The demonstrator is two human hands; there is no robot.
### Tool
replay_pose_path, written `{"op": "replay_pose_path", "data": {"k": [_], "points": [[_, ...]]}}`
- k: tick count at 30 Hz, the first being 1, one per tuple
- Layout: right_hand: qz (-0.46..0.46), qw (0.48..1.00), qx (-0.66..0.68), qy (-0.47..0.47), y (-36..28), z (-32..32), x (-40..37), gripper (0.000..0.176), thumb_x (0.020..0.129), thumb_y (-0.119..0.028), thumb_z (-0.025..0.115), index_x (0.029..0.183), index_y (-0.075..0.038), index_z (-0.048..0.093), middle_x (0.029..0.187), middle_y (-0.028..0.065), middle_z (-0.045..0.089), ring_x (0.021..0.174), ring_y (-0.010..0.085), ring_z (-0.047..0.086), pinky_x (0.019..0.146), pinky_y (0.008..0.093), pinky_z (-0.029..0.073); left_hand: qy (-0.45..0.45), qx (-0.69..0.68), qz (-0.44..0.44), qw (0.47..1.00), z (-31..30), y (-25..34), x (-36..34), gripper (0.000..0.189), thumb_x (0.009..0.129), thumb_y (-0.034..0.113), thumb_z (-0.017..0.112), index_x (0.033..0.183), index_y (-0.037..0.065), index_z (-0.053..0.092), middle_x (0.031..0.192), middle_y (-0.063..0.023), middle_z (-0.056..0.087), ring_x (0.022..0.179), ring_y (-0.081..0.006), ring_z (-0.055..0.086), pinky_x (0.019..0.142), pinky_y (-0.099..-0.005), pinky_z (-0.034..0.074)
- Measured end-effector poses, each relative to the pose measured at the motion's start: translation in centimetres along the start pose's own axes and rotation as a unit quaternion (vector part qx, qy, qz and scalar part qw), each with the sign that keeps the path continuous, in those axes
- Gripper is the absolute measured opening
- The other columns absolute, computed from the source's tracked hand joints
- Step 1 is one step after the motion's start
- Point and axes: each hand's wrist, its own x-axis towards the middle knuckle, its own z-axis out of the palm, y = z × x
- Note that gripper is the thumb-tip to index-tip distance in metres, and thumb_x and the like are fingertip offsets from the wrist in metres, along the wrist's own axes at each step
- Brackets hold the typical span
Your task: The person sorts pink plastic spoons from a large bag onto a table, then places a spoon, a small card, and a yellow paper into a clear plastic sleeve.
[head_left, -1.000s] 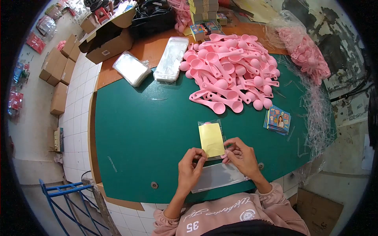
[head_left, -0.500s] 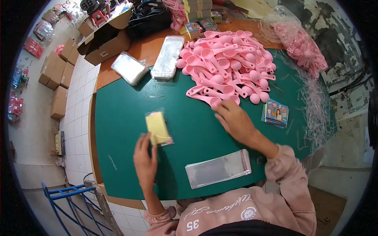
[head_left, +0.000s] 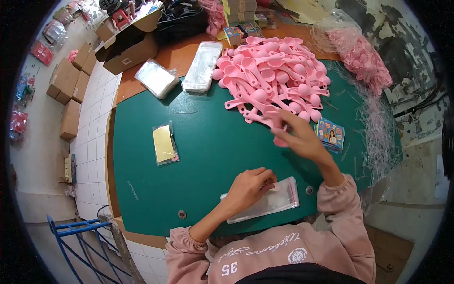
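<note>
My right hand (head_left: pixel 302 135), a little blurred, is closed on a pink scoop-like spoon (head_left: pixel 280 141) at the near edge of a large heap of pink plastic spoons (head_left: pixel 272 71). Its fingers partly hide the spoon. My left hand (head_left: pixel 250 189) lies over the stack of clear plastic bags (head_left: pixel 283 195) in front of me, fingers bent and together; whatever its fingertips pinch is hidden. To the left, a clear packet with a yellow card (head_left: pixel 164 143) and a bit of pink inside rests on the green table top (head_left: pixel 208 137).
A pile of printed cards (head_left: pixel 331 135) sits right of the heap. Two bundles of clear bags (head_left: pixel 202 66) lie at the back left, near an open cardboard box (head_left: pixel 130 54). Plastic scraps (head_left: pixel 383 128) hang along the right edge. A blue metal frame (head_left: pixel 80 232) stands lower left.
My left hand has let go of the yellow-card packet, now farther left, and moved right onto the bag stack. My right hand has drawn a pink spoon from the heap toward me.
</note>
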Motion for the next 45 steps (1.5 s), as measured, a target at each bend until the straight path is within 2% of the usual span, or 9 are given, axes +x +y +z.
{"op": "replay_pose_path", "data": {"k": [2,6,9,11,14,20,24,26,45], "points": [[0.071,0.989,0.123,0.039,-0.2,-1.0,-2.7,0.025,0.084,-0.015,0.051,0.105,-0.001,0.053,0.085,0.0025,0.050,0.072,0.0091,0.046,0.064,0.0238,0.040,-0.005,-0.100,-0.035,0.994,-0.8,0.2,0.0,0.011,0.073,0.004,0.060,0.082,0.004,0.054,0.079,-0.0083,0.059,0.074,-0.0201,0.061,0.065,-0.0291,0.049],[0.066,0.984,0.055,0.156,-1.3,-0.8,-7.3,0.022,0.087,-0.014,0.047,0.102,0.001,0.053,0.081,0.0028,0.052,0.068,0.0068,0.048,0.058,0.0193,0.040,-0.030,-0.156,-0.057,0.986,-1.1,-0.1,0.0,0.010,0.075,0.001,0.058,0.082,0.002,0.051,0.084,-0.0092,0.062,0.080,-0.0173,0.062,0.070,-0.0279,0.050],[0.092,0.963,0.098,0.235,-1.6,0.2,-9.0,0.018,0.086,-0.010,0.049,0.099,0.001,0.053,0.078,0.0041,0.052,0.064,0.0062,0.050,0.055,0.0176,0.042,0.018,-0.309,-0.053,0.949,-1.0,-0.5,-0.2,0.013,0.079,0.003,0.057,0.086,0.001,0.047,0.088,-0.0114,0.063,0.080,-0.0162,0.061,0.072,-0.0285,0.049],[0.060,0.943,0.117,0.306,-1.1,1.4,-9.1,0.015,0.084,-0.004,0.051,0.097,0.002,0.051,0.077,0.0064,0.053,0.063,0.0091,0.055,0.055,0.0205,0.047,0.011,-0.479,-0.125,0.869,-1.3,-0.6,-0.1,0.018,0.079,0.003,0.058,0.090,0.000,0.043,0.087,-0.0138,0.062,0.080,-0.0158,0.060,0.072,-0.0275,0.049],[0.049,0.931,0.146,0.331,-1.2,2.1,-8.9,0.016,0.081,0.000,0.053,0.096,0.003,0.048,0.077,0.0081,0.053,0.065,0.0112,0.057,0.056,0.0235,0.050,0.005,-0.531,-0.182,0.828,-2.0,-0.4,0.0,0.022,0.078,0.001,0.059,0.093,0.001,0.044,0.087,-0.0137,0.062,0.080,-0.0143,0.060,0.071,-0.0249,0.048],[0.012,0.940,0.152,0.305,-2.1,2.8,-8.5,0.016,0.081,0.000,0.053,0.096,0.002,0.047,0.077,0.0086,0.054,0.066,0.0129,0.058,0.057,0.0232,0.050,0.050,-0.484,-0.186,0.854,-2.0,-1.6,-0.2,0.030,0.075,-0.001,0.060,0.102,0.001,0.046,0.082,-0.0085,0.063,0.073,-0.0087,0.058,0.061,-0.0194,0.046],[-0.007,0.935,0.143,0.325,-2.0,3.0,-8.0,0.016,0.082,-0.001,0.053,0.096,0.002,0.047,0.075,0.0080,0.055,0.065,0.0129,0.058,0.057,0.0230,0.049,0.045,-0.490,-0.189,0.850,-2.3,-1.2,-0.1,0.037,0.073,-0.001,0.063,0.106,0.000,0.046,0.084,-0.0097,0.063,0.078,-0.0120,0.060,0.065,-0.0231,0.048],[-0.010,0.949,0.098,0.299,-1.9,3.0,-7.9,0.018,0.081,-0.002,0.055,0.097,0.003,0.048,0.076,0.0081,0.055,0.064,0.0125,0.058,0.057,0.0226,0.048,0.042,-0.457,-0.186,0.869,-2.2,-1.3,-0.1,0.036,0.074,0.002,0.063,0.108,0.003,0.050,0.083,-0.0037,0.063,0.074,-0.0052,0.056,0.060,-0.0182,0.044],[-0.015,0.947,0.118,0.298,-1.9,2.9,-6.9,0.019,0.082,-0.004,0.056,0.099,0.002,0.050,0.076,0.0068,0.056,0.066,0.0107,0.057,0.059,0.0218,0.048,0.008,-0.369,-0.160,0.916,-3.0,-1.2,-0.4,0.033,0.075,0.007,0.065,0.105,0.002,0.054,0.086,-0.0049,0.064,0.078,-0.0076,0.059,0.069,-0.0215,0.049]]}}
